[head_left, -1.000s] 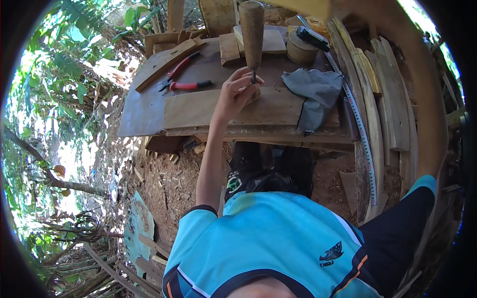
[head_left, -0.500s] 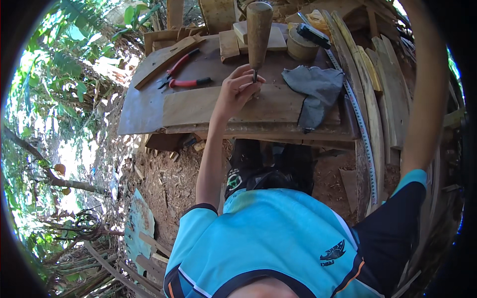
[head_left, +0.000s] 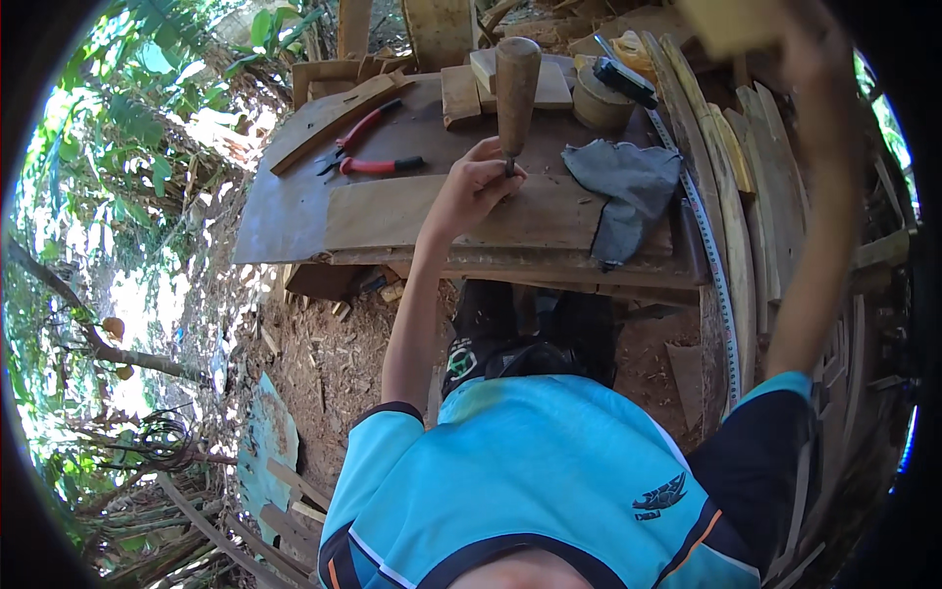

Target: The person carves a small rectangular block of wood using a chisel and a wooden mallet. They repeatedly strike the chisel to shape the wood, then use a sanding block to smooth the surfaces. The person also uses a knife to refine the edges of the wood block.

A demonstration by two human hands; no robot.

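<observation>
My left hand (head_left: pixel 472 191) is closed round the metal shank of a wood-handled chisel (head_left: pixel 516 96), which stands upright on a flat wooden board (head_left: pixel 388 211). The fingers hide most of the blade and its tip. High at the upper right, my right hand (head_left: pixel 807 49) is raised and smeared by motion. It grips a pale wooden block (head_left: pixel 736 22), perhaps a mallet, partly cut off by the picture's edge. Right of the chisel, a grey cloth (head_left: pixel 628 187) lies over the board.
Red-handled pliers (head_left: pixel 368 165) and a wood strip (head_left: pixel 334 126) lie on the bench's left. Behind the chisel are wood blocks (head_left: pixel 460 95). A round container (head_left: pixel 601 103) with a dark object on top stands at the back right, near a tape measure (head_left: pixel 716 265) and long planks (head_left: pixel 731 226).
My right arm has swung inward and the wooden block has come into view. The chisel handle appears lower in the picture, still in my left hand.
</observation>
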